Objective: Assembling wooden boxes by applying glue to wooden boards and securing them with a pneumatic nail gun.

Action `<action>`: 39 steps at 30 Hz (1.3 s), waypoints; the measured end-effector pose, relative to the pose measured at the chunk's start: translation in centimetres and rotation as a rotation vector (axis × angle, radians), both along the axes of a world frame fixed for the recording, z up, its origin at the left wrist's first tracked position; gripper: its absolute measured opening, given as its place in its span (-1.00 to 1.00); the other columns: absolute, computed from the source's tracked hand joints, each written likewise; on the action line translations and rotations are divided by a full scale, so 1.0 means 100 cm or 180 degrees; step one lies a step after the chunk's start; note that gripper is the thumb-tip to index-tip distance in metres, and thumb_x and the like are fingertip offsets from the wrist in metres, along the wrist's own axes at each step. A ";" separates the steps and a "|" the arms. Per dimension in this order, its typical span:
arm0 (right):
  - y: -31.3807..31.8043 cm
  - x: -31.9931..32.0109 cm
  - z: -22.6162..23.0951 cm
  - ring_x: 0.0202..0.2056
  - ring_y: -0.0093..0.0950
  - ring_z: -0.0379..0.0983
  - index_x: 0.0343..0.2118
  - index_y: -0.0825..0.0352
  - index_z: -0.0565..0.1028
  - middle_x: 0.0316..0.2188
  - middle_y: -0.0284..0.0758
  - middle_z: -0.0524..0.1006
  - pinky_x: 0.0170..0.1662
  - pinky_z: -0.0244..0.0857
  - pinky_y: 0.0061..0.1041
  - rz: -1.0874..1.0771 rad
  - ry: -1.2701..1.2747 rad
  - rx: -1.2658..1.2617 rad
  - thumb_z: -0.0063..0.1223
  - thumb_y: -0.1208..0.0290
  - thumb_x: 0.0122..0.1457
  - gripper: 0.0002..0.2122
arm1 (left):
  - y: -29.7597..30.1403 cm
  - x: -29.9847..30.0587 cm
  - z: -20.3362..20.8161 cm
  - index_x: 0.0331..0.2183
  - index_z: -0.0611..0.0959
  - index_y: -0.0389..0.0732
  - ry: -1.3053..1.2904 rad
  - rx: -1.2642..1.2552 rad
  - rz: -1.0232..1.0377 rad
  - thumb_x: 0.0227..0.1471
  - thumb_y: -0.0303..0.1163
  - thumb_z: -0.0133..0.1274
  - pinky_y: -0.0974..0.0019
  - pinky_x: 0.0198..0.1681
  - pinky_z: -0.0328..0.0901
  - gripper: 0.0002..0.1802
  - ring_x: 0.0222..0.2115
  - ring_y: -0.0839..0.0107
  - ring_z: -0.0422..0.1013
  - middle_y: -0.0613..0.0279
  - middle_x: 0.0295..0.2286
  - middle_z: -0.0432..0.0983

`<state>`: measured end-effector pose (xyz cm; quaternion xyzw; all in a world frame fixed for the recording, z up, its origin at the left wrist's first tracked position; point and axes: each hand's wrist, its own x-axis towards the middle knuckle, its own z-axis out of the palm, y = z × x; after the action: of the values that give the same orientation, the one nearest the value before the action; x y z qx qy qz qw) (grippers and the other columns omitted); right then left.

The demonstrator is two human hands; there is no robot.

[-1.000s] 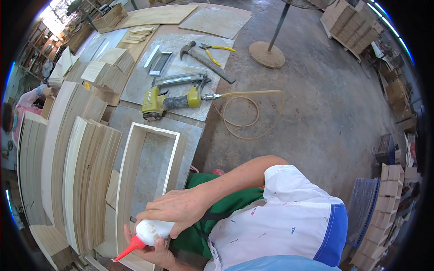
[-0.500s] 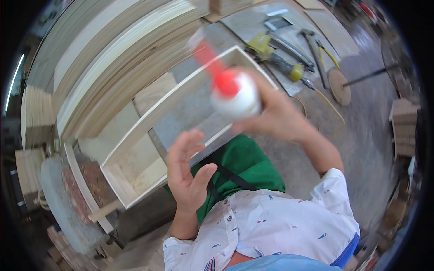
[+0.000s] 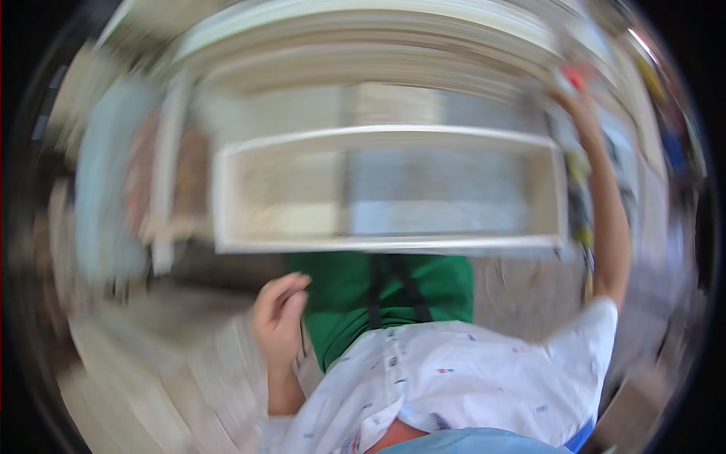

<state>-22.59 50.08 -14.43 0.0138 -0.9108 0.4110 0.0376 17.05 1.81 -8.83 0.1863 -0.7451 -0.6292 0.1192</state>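
Note:
A long, open wooden frame (image 3: 393, 245) of pale boards lies crosswise before me. My right arm stretches far out past its right end. Out there, my right hand (image 3: 573, 104) is closed on a squeeze bottle, white with a red cap (image 3: 573, 78); both are smeared by motion. My left hand (image 3: 280, 316) hangs in front of the frame's near side, beside my green apron (image 3: 439, 291). Its fingers are loosely curled together, and nothing shows in them. It does not touch the frame.
Long stacked boards (image 3: 363, 34) run behind the frame. A grey surface (image 3: 446, 189) shows through its opening. Blurred yellow and dark tools (image 3: 578, 197) lie right of the frame. A pale strip of wood (image 3: 166, 166) stands at left. More boards (image 3: 174, 371) lie at lower left.
My view has turned, so the frame now lies level. My right hand has carried the bottle from over the frame to far right. My left hand has lowered and its fingers have curled.

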 end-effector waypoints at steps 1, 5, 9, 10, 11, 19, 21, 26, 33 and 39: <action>0.006 -0.009 -0.013 0.04 -0.35 0.29 0.16 0.34 0.21 0.06 -0.16 0.33 0.10 0.14 -0.37 0.0107 -0.0125 -0.0097 0.18 0.18 0.01 -0.33 | -0.002 0.005 -0.004 -0.20 0.57 -0.33 0.0020 -0.0143 -0.0117 -0.03 -0.63 0.05 0.34 -0.12 0.34 -0.74 -0.25 0.36 0.46 0.11 -0.27 0.54; 0.002 -0.042 -0.043 0.00 -0.32 0.33 0.12 0.36 0.27 0.06 -0.13 0.33 0.07 0.21 -0.38 0.0762 0.0342 0.0701 0.04 0.22 0.15 -0.49 | 0.001 0.033 -0.014 -0.25 0.59 -0.25 -0.0022 -0.0777 -0.0123 -0.01 -0.45 0.11 0.26 -0.13 0.32 -0.79 -0.24 0.25 0.45 0.16 -0.26 0.53; -0.045 -0.059 -0.028 -0.07 -0.31 0.35 0.03 0.37 0.30 0.00 -0.10 0.35 0.00 0.25 -0.37 0.0764 0.0946 0.1153 0.06 0.21 0.14 -0.54 | 0.018 0.063 -0.019 -0.24 0.56 -0.23 0.0243 -0.1107 0.0304 -0.01 -0.44 0.07 0.21 -0.17 0.32 -0.78 -0.25 0.19 0.42 0.16 -0.31 0.49; -0.064 -0.053 -0.016 -0.09 -0.31 0.35 0.01 0.38 0.31 -0.02 -0.09 0.36 -0.02 0.26 -0.36 0.0761 0.1102 0.1161 0.06 0.21 0.14 -0.55 | 0.020 0.071 -0.020 -0.26 0.56 -0.22 0.0224 -0.1293 0.0161 -0.03 -0.44 0.06 0.18 -0.20 0.32 -0.79 -0.27 0.18 0.42 0.15 -0.35 0.48; -0.081 -0.045 -0.002 -0.11 -0.31 0.36 -0.02 0.38 0.32 -0.03 -0.08 0.36 -0.04 0.27 -0.36 0.0771 0.1276 0.1149 0.06 0.21 0.14 -0.56 | 0.021 0.077 -0.021 -0.26 0.56 -0.22 0.0336 -0.1335 0.0477 -0.03 -0.44 0.06 0.18 -0.20 0.32 -0.79 -0.27 0.18 0.42 0.15 -0.35 0.48; -0.154 0.074 0.127 -0.26 -0.29 0.41 -0.19 0.41 0.39 -0.15 -0.02 0.40 -0.19 0.35 -0.33 0.0940 0.2340 0.0266 0.09 0.18 0.12 -0.64 | 0.025 0.125 -0.034 -0.38 0.56 -0.19 0.0760 -0.1412 0.0866 -0.08 -0.38 0.07 0.15 -0.26 0.32 -0.85 -0.31 0.18 0.42 0.16 -0.39 0.46; -0.161 0.102 0.150 -0.30 -0.29 0.42 -0.24 0.42 0.41 -0.18 0.00 0.41 -0.23 0.37 -0.33 0.0977 0.2451 0.0078 0.10 0.18 0.11 -0.65 | 0.018 0.127 -0.036 -0.41 0.56 -0.19 0.0869 -0.1371 0.0858 -0.09 -0.38 0.08 0.16 -0.28 0.32 -0.87 -0.33 0.18 0.42 0.17 -0.40 0.46; -0.187 0.154 0.183 -0.40 -0.28 0.45 -0.35 0.44 0.46 -0.26 0.04 0.44 -0.33 0.42 -0.31 0.1291 0.2399 -0.0314 0.11 0.16 0.10 -0.66 | 0.011 0.117 -0.034 -0.44 0.56 -0.18 0.1208 -0.1302 0.0540 -0.07 -0.33 0.09 0.17 -0.30 0.31 -0.86 -0.34 0.21 0.43 0.21 -0.44 0.46; -0.314 0.259 0.108 -0.34 -0.45 0.41 -0.18 0.41 0.45 -0.41 -0.25 0.49 -0.18 0.33 -0.45 0.4670 0.0011 -0.1114 -0.07 0.39 0.21 -0.79 | 0.025 0.141 -0.052 -0.48 0.54 -0.20 0.1039 -0.1634 0.1084 -0.05 -0.27 0.05 0.16 -0.33 0.32 -0.81 -0.37 0.20 0.45 0.18 -0.46 0.48; -0.395 0.389 0.025 -0.45 -0.44 0.42 -0.27 0.47 0.46 -0.53 -0.25 0.48 -0.28 0.37 -0.46 0.4707 -0.2012 -0.1842 -0.06 0.50 0.22 -0.86 | 0.041 0.219 -0.090 -0.47 0.54 -0.19 0.0500 -0.1604 0.2229 0.00 -0.27 0.00 0.12 -0.32 0.33 -0.81 -0.38 0.11 0.44 0.15 -0.46 0.48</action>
<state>16.34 10.57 -11.95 0.4792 -0.4945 0.5307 -0.4941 38.99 5.95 -17.85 0.3444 -0.7559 -0.3617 0.4233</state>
